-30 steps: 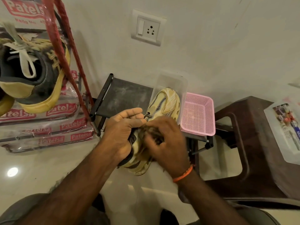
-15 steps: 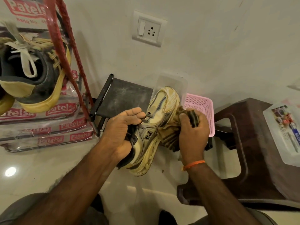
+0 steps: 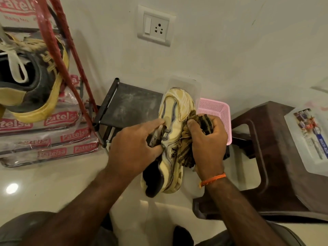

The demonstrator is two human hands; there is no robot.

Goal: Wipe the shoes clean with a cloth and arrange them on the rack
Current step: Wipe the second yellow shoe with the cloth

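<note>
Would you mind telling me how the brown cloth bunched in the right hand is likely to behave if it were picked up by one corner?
The brown cloth is probably floppy: it lies crumpled in folds inside the right hand and moulds against the side of the cream shoe. It likely weighs little, since curled fingers alone hold it. Lifted by a corner, it would probably hang limp and unfold.

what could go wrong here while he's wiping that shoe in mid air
The cream and yellow sneaker hangs in the air, held only by the left hand near the laces; a hard wipe might twist it out of that grip. The bunched brown cloth in the right hand looks dark and could smear dirt back on. The pink plastic mesh basket sits just behind, so a wide stroke may knock it.
</note>
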